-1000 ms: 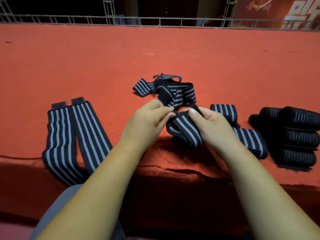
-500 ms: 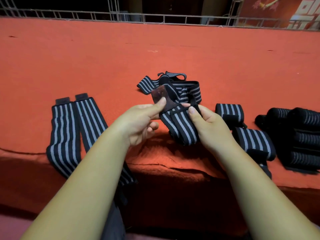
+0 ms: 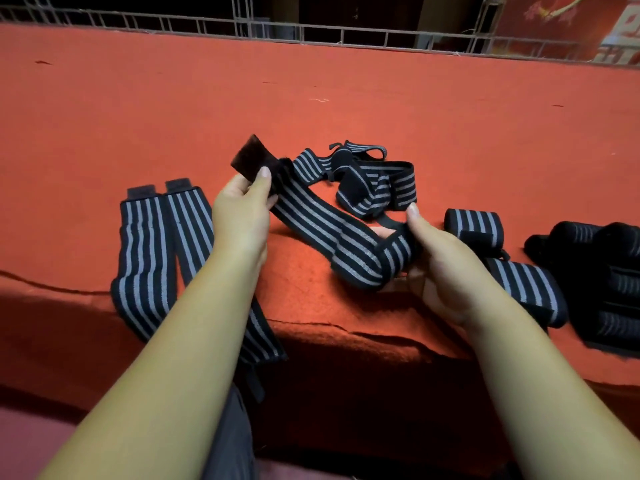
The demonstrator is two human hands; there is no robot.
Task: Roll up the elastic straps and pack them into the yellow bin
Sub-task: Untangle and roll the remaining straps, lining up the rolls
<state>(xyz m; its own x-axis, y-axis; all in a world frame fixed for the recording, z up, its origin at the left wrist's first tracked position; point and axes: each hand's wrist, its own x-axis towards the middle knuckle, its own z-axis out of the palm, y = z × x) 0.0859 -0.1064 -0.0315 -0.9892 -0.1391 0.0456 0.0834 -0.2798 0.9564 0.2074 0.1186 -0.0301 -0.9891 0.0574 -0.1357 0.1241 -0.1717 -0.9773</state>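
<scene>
1. My left hand (image 3: 242, 216) pinches the strap (image 3: 332, 233) just below its fuzzy tab (image 3: 251, 157), thumb on top and fingers curled behind. I hold that end up, to the left of the tangle (image 3: 377, 188). I judge this draws the band out straight and clear of the heap.
2. My right hand (image 3: 440, 265) grasps the strap's other stretch in front of the tangle, with the thumb raised and the fingers curled beneath where the band doubles over them. That grip gathers the slack, probably so I can straighten the band for rolling.
3. The strap spans between my two hands, slanting from the tab down to the fold, lifted off the red cloth (image 3: 311, 81) just in front of the tangle. A thin black tail runs from near my right thumb back toward the tangle. I cannot tell whether it belongs to this strap.
4. Left of the tangle, two flat straps (image 3: 152, 244) lie side by side and hang over the cloth's near edge, not yet rolled. Right of the tangle sit rolled straps (image 3: 471, 223), finished but unpacked.
5. The yellow bin is nowhere in view, so I judge packing is some way off.
</scene>
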